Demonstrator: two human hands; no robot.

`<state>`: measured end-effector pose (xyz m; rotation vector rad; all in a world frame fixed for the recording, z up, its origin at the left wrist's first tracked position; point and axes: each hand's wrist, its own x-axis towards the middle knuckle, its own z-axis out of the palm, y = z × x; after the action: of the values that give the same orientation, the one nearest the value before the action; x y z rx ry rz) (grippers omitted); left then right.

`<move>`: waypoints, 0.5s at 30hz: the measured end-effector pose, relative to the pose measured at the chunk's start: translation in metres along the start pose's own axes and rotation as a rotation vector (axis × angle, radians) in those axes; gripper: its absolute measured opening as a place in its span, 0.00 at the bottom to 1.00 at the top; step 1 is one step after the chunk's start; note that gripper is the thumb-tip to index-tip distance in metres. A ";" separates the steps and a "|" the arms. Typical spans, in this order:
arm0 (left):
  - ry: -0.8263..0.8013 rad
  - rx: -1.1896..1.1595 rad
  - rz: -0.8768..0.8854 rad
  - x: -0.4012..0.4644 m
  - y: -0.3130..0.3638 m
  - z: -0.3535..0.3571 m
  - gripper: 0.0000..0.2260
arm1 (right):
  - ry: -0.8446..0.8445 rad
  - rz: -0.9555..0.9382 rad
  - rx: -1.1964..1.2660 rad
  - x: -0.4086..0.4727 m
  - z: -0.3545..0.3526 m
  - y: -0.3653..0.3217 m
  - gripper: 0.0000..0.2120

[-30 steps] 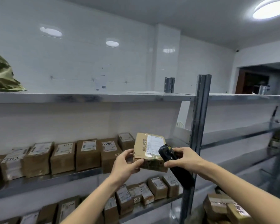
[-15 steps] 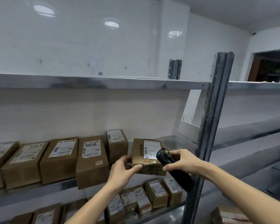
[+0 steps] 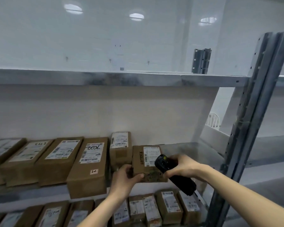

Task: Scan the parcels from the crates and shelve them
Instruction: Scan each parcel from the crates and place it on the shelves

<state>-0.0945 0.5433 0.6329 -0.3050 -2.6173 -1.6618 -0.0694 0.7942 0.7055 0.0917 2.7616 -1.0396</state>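
At the right end of a row of boxes on the middle shelf [image 3: 192, 149], a small brown cardboard parcel [image 3: 143, 163] sits with its white printed label facing up. It lies just beside a taller box [image 3: 120, 148] that stands against the back wall, and its front edge is near the shelf's front lip.

The left hand [image 3: 125, 177] holds the parcel's near left corner, thumb on top and fingers wrapped around the front, a closed grip on the cardboard. The right hand [image 3: 182, 166] is closed around a black handheld scanner [image 3: 174, 174], whose head rests over the parcel's right side next to the label. Whether the right fingers also touch the parcel cannot be told.

To the left along the same shelf lie four more brown boxes with white labels, one [image 3: 88, 166] marked with handwritten numbers and jutting out past the shelf's front edge. A lower shelf holds another row of small labelled boxes [image 3: 169, 207]. Above, a bare metal shelf [image 3: 105, 77] crosses the whole view. A grey perforated metal upright [image 3: 252, 112] rises on the right, and a white tiled wall [image 3: 138, 38] stands behind everything.
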 end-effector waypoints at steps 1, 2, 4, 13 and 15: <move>0.027 0.015 -0.011 0.004 0.002 0.002 0.13 | -0.016 -0.006 -0.012 0.007 -0.004 0.000 0.21; 0.058 0.033 -0.016 0.008 0.002 0.004 0.13 | -0.033 -0.013 -0.024 0.014 -0.007 -0.001 0.20; 0.111 0.065 -0.022 0.015 0.003 0.009 0.13 | -0.060 -0.033 -0.053 0.027 -0.014 -0.001 0.19; 0.322 0.148 -0.081 0.031 -0.002 0.034 0.19 | -0.099 -0.103 -0.074 0.070 -0.029 0.012 0.20; 0.327 0.160 -0.098 0.032 0.000 0.037 0.17 | -0.101 -0.110 -0.075 0.074 -0.029 0.016 0.19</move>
<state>-0.1225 0.5815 0.6208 0.0940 -2.5272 -1.3749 -0.1440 0.8248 0.7016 -0.1209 2.7359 -0.9368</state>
